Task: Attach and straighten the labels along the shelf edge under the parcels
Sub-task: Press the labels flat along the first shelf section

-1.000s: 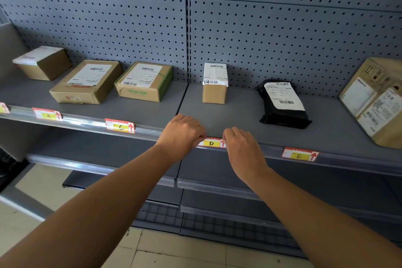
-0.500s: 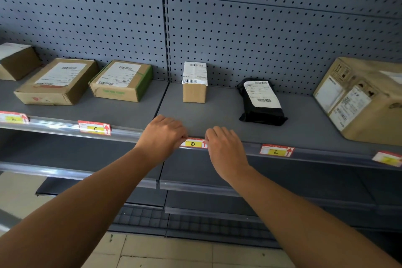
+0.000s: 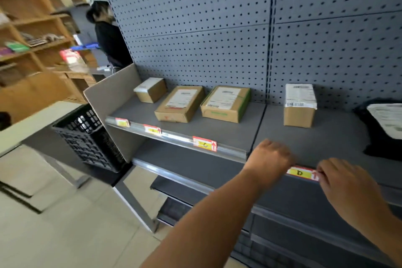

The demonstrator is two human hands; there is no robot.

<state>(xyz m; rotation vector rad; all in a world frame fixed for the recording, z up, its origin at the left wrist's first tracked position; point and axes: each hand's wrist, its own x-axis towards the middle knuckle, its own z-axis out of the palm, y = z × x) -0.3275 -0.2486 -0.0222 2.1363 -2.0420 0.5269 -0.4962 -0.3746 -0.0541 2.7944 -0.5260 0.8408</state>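
Left hand (image 3: 268,160) and right hand (image 3: 345,183) pinch label D (image 3: 301,173) at its ends; three labels further left already seated; rest unseen

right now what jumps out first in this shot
Two bare hands meet at the yellow-and-red D label on the grey metal shelf edge: the left hand at its left end, the right hand at its right. Behind them, brown cardboard parcels line the shelf, and a black plastic crate stands off to the left.
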